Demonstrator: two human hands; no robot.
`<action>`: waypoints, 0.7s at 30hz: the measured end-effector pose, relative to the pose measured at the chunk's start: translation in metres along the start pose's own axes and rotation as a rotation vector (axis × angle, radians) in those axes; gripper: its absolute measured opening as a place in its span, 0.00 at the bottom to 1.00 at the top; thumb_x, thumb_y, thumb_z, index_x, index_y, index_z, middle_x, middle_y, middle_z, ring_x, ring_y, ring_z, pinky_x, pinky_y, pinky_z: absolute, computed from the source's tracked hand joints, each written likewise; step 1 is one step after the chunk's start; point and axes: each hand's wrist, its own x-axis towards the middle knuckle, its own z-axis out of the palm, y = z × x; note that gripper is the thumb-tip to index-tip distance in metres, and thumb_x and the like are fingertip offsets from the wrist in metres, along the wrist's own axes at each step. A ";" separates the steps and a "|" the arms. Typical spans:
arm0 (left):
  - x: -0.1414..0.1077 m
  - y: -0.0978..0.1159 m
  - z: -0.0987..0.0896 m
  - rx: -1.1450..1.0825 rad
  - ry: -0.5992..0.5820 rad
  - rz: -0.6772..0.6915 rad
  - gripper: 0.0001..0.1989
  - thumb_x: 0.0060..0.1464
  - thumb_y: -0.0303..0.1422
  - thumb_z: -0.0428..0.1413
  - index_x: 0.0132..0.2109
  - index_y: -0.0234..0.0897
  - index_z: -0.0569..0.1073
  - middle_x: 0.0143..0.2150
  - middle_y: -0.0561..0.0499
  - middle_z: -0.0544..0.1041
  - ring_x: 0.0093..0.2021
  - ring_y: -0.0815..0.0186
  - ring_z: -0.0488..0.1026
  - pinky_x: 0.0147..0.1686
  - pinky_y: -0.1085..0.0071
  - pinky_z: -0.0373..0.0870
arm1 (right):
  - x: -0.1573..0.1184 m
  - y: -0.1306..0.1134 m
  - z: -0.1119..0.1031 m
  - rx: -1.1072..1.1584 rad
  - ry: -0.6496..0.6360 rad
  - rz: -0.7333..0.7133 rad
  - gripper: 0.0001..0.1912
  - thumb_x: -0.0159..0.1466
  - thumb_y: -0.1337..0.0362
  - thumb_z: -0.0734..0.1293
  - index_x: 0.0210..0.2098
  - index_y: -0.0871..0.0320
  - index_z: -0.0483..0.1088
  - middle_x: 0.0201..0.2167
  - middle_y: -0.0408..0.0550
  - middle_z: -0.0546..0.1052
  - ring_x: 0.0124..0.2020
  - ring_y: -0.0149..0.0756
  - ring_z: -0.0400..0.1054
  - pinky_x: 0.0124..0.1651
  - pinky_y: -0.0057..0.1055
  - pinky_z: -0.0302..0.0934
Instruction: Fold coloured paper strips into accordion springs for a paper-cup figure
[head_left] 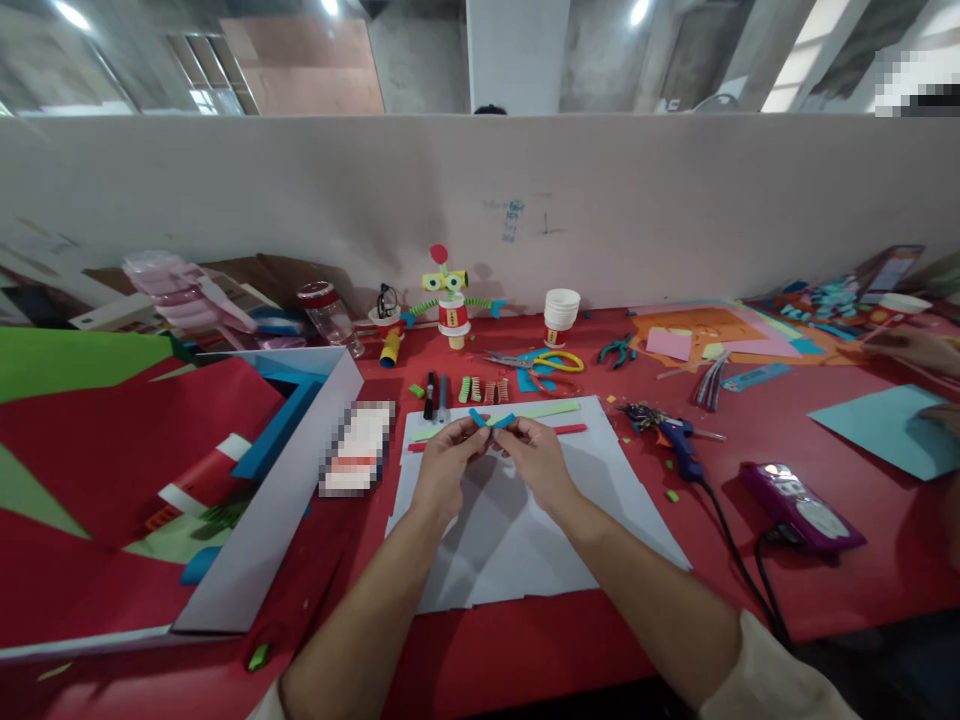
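My left hand (pixel 448 462) and my right hand (pixel 536 455) meet over a white sheet (pixel 517 550) on the red table. Between their fingertips they hold a small blue paper piece (pixel 504 421), with its two ends pointing up and apart. Behind the fingers, a light green strip (pixel 551 410) and a red strip (pixel 571 429) lie across the sheet's far part. Folded green and red paper pieces (pixel 471 389) sit just beyond the sheet, beside a black marker (pixel 429 396).
A white box (pixel 262 560) of coloured paper stands left. Scissors (pixel 559 362), a paper-cup figure (pixel 453 315) and stacked cups (pixel 561 308) are behind. Right are a glue gun (pixel 679 445) and purple power strip (pixel 802 508). Another person's hands (pixel 911 350) show at the far right.
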 end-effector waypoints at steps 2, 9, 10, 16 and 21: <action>0.001 0.001 -0.001 0.019 0.009 -0.006 0.12 0.31 0.33 0.68 0.27 0.34 0.77 0.22 0.55 0.71 0.24 0.74 0.65 0.29 0.74 0.62 | -0.001 -0.001 0.000 -0.037 -0.006 -0.008 0.06 0.51 0.62 0.67 0.23 0.58 0.71 0.17 0.39 0.70 0.22 0.30 0.62 0.28 0.28 0.56; 0.003 -0.003 -0.004 -0.023 0.038 -0.070 0.14 0.27 0.35 0.69 0.22 0.34 0.74 0.21 0.53 0.72 0.23 0.72 0.66 0.25 0.74 0.61 | -0.002 0.001 0.001 0.180 -0.060 0.078 0.09 0.49 0.61 0.70 0.19 0.58 0.69 0.18 0.39 0.69 0.24 0.29 0.62 0.33 0.28 0.57; 0.003 -0.003 -0.004 -0.015 0.040 -0.065 0.14 0.27 0.35 0.69 0.22 0.34 0.74 0.21 0.53 0.73 0.22 0.72 0.66 0.25 0.74 0.61 | -0.002 0.002 0.001 0.189 -0.063 0.083 0.09 0.49 0.61 0.70 0.19 0.58 0.69 0.18 0.40 0.70 0.24 0.29 0.62 0.33 0.28 0.57; 0.003 -0.004 -0.004 0.046 0.091 0.077 0.12 0.32 0.36 0.67 0.21 0.34 0.73 0.20 0.55 0.70 0.23 0.72 0.65 0.28 0.73 0.63 | -0.003 0.003 0.004 0.171 -0.091 0.033 0.07 0.49 0.62 0.71 0.26 0.57 0.72 0.23 0.41 0.73 0.27 0.31 0.65 0.34 0.29 0.59; -0.002 -0.002 0.001 -0.003 0.082 0.070 0.11 0.33 0.34 0.67 0.22 0.34 0.73 0.20 0.55 0.70 0.24 0.71 0.67 0.29 0.73 0.64 | -0.001 0.004 0.003 0.193 -0.077 0.037 0.05 0.50 0.63 0.70 0.25 0.57 0.72 0.22 0.40 0.72 0.26 0.30 0.64 0.34 0.29 0.58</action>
